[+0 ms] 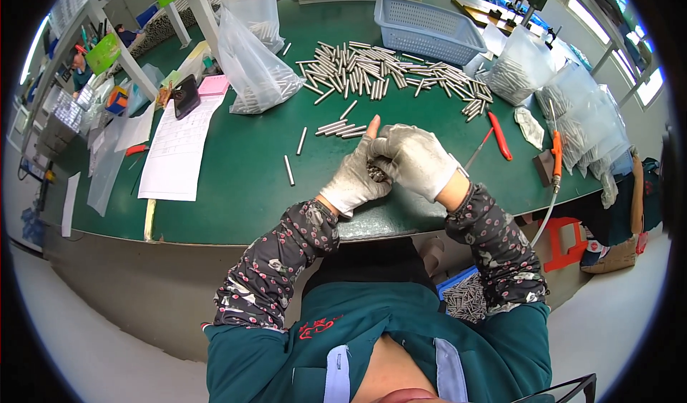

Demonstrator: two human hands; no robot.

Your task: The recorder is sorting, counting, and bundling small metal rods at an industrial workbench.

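Observation:
In front of my body both gloved hands meet over the green table. My left hand (352, 181) is closed round a bundle of metal pins (376, 171), whose ends show between the gloves; its bare thumb sticks up. Bent over the same bundle from the right is my right hand (418, 161), with its fingers pressed together; whether it grips a pin is hidden. Just beyond my left hand lie several loose metal pins (340, 128). Farther away spreads a large heap of such pins (379, 67). A screwdriver (478, 148) with a red handle lies right of my right hand.
A blue plastic basket (429, 35) stands behind the heap. Plastic bags of pins (261, 81) stand at the left, with more bags (522, 67) at the right. Paper sheets (175, 153), a phone (187, 97), red-handled pliers (499, 137) and an orange air gun (557, 153) lie around.

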